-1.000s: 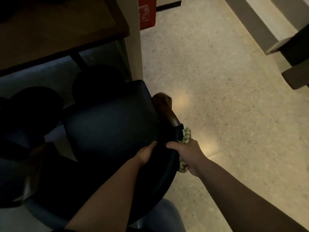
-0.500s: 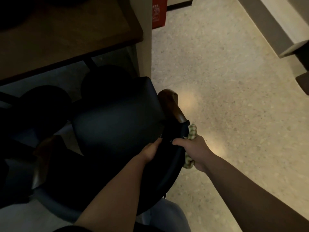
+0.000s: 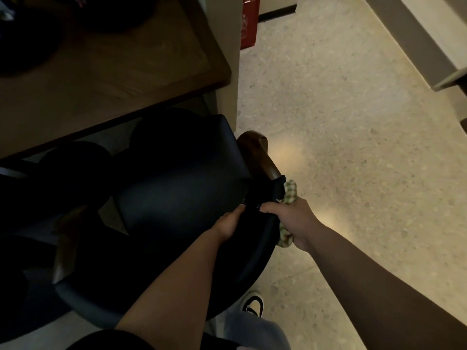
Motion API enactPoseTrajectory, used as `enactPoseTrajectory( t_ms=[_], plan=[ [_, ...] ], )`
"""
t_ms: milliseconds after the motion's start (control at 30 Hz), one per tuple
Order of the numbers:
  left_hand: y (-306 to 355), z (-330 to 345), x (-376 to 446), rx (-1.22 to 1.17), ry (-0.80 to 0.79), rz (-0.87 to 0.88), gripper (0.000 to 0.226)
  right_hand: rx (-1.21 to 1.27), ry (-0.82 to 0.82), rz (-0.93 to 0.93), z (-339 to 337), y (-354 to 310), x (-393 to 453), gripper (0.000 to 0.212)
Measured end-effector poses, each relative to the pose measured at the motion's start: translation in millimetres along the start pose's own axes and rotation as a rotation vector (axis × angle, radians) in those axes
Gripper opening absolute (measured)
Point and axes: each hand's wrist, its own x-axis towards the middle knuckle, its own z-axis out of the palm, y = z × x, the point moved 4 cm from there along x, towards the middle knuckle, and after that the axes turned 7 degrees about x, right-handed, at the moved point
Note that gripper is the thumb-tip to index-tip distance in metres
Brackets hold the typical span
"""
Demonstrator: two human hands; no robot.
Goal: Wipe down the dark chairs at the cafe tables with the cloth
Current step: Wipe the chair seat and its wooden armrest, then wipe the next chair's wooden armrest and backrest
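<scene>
Dark upholstered armchair with brown wooden armrest (image 3: 177,198), beside the brown wooden cafe table (image 3: 106,79): position unchanged over the last second, so wiping likely stays at the back rim. Right hand (image 3: 290,218): unmoved, fingers clamped on the green-checked cloth (image 3: 289,192) against the rim. Left hand (image 3: 228,222): fingers together, resting inside the backrest.

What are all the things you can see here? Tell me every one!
chair: one, dark, tucked part way under the table, in the middle
wooden armrest: one, brown, on the chair's right side
cloth: one, green and white check, bunched against the chair's back edge
table: one, brown wood, upper left
pillar: one, pale, beside the table
red box: one, on the floor behind the pillar
floor: pale, speckled, on the right
shoe: one, black and white, at the bottom
left hand: on the chair back
right hand: holds the cloth at the chair's back edge
</scene>
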Motion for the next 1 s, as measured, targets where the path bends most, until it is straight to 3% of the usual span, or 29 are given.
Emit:
enactPoseTrajectory(
  t_ms=[333,433,500,567,633,767,1000],
  plan=[
    [17,-19,9,0.193,-0.072,-0.011,0.075,-0.010,0.096,-0.011,12,-15,18,0.022],
    [23,-28,3,0.312,-0.066,0.014,0.053,-0.063,0.119,-0.040,10,-13,15,0.022],
    [30,-35,-4,0.324,-0.026,0.061,0.033,-0.274,0.212,-0.135,9,-17,11,0.034],
    [38,-42,-12,0.296,0.013,0.102,0.020,-0.597,0.354,-0.321,12,-26,2,0.052],
    [49,-48,-23,0.213,0.056,0.125,0.011,-0.739,0.417,-0.521,19,-35,-13,0.060],
    [72,-54,-57,0.084,0.108,0.213,0.030,-0.465,0.423,-0.648,17,-58,-37,0.045],
    [95,-55,-169,-0.089,0.245,0.440,0.017,-0.032,0.130,-0.430,31,-98,-90,0.034]
  ],
)
